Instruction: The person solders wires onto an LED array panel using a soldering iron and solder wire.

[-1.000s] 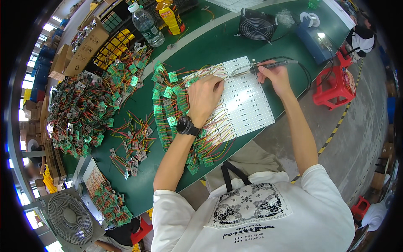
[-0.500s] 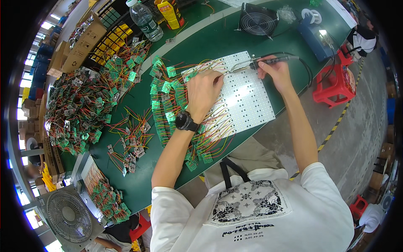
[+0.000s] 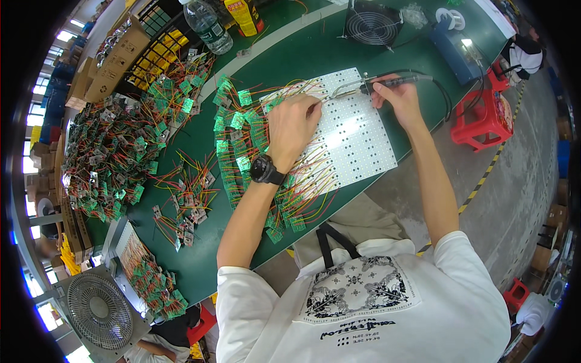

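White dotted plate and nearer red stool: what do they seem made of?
The white dotted plate looks like coated metal or hard plastic: its smooth face throws glare, leaving either open. The nearer red stool is probably moulded plastic, with smooth, evenly coloured legs.

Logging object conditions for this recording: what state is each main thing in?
Left hand: curled over the wires; grip hidden
Right hand: closed around the soldering tool
Soldering tool: held, pointing left
Perforated board: flat, partly covered by wires
Bottle: upright
Cardboard box: open, filled
Red stool: upright
Black fan: standing; spinning unclear
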`<state>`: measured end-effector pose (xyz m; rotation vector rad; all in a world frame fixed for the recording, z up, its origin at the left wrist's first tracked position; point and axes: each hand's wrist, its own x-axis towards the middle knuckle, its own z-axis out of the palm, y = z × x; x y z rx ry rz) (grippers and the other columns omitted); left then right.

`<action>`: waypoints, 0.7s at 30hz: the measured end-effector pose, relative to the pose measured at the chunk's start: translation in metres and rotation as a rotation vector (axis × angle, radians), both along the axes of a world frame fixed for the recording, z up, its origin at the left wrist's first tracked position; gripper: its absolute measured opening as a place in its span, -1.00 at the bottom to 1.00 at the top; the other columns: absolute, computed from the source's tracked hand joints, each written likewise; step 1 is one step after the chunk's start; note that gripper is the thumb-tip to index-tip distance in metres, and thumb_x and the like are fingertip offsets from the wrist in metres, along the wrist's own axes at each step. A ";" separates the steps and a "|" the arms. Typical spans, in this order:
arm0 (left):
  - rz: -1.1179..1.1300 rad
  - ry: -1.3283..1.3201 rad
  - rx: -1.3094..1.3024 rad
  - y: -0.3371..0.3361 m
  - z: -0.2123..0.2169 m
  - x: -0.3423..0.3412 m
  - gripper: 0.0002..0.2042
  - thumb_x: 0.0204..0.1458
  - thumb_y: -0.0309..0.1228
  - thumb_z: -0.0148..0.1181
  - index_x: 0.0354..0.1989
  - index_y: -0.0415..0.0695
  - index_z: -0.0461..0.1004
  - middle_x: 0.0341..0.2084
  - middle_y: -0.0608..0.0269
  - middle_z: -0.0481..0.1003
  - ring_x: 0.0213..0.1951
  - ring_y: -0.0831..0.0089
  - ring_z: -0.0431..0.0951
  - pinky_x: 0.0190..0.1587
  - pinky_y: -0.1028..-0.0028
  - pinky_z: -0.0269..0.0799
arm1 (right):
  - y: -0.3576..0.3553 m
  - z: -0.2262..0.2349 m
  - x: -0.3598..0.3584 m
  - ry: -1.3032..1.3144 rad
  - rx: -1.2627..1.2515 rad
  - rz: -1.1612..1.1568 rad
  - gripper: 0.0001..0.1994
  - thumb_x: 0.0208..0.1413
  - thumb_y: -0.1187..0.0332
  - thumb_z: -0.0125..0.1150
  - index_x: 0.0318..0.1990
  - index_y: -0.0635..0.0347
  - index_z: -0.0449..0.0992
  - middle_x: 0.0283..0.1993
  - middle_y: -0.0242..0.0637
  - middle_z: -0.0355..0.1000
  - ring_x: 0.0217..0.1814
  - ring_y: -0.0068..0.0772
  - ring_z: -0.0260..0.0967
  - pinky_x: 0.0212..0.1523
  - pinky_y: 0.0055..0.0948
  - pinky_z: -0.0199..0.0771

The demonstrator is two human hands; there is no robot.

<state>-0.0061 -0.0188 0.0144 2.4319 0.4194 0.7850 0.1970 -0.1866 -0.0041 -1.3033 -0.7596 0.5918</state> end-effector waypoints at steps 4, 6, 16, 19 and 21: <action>0.005 0.003 0.003 0.000 -0.001 0.000 -0.88 -0.03 -0.44 0.23 -0.41 -0.24 0.59 -0.51 0.09 0.56 -0.48 0.21 0.57 -0.40 0.36 0.44 | 0.000 0.001 -0.001 -0.003 -0.010 -0.004 -0.84 0.11 0.51 0.24 -0.19 0.42 0.48 -0.46 -0.18 0.48 -0.51 -0.41 0.47 -0.51 -0.53 0.45; 0.007 0.001 0.003 0.000 -0.001 0.000 -0.88 -0.03 -0.44 0.23 -0.41 -0.24 0.59 -0.51 0.09 0.56 -0.49 0.21 0.57 -0.40 0.36 0.44 | 0.001 -0.001 0.000 0.006 -0.007 -0.001 -0.84 0.11 0.51 0.24 -0.19 0.42 0.48 -0.47 -0.18 0.48 -0.51 -0.41 0.47 -0.50 -0.53 0.45; 0.007 -0.014 0.010 0.001 -0.002 0.000 -0.88 -0.02 -0.43 0.23 -0.40 -0.24 0.59 -0.51 0.10 0.56 -0.50 0.22 0.57 -0.42 0.37 0.43 | 0.001 -0.001 0.000 0.007 0.008 0.016 -0.85 0.11 0.51 0.23 -0.20 0.40 0.48 -0.47 -0.18 0.48 -0.51 -0.42 0.47 -0.50 -0.53 0.45; 0.002 -0.004 0.014 0.001 -0.003 0.001 -0.87 -0.02 -0.43 0.23 -0.40 -0.24 0.59 -0.51 0.10 0.56 -0.50 0.22 0.57 -0.42 0.37 0.43 | 0.000 -0.002 0.001 -0.008 0.002 0.010 -0.85 0.11 0.51 0.23 -0.20 0.40 0.48 -0.46 -0.18 0.48 -0.51 -0.42 0.47 -0.50 -0.54 0.45; 0.004 -0.005 0.015 0.002 -0.004 0.001 -0.87 -0.02 -0.43 0.23 -0.39 -0.24 0.59 -0.50 0.10 0.56 -0.50 0.22 0.57 -0.42 0.37 0.43 | 0.001 -0.001 0.000 -0.008 0.003 0.011 -0.85 0.11 0.52 0.23 -0.20 0.40 0.48 -0.46 -0.19 0.48 -0.51 -0.42 0.47 -0.50 -0.54 0.45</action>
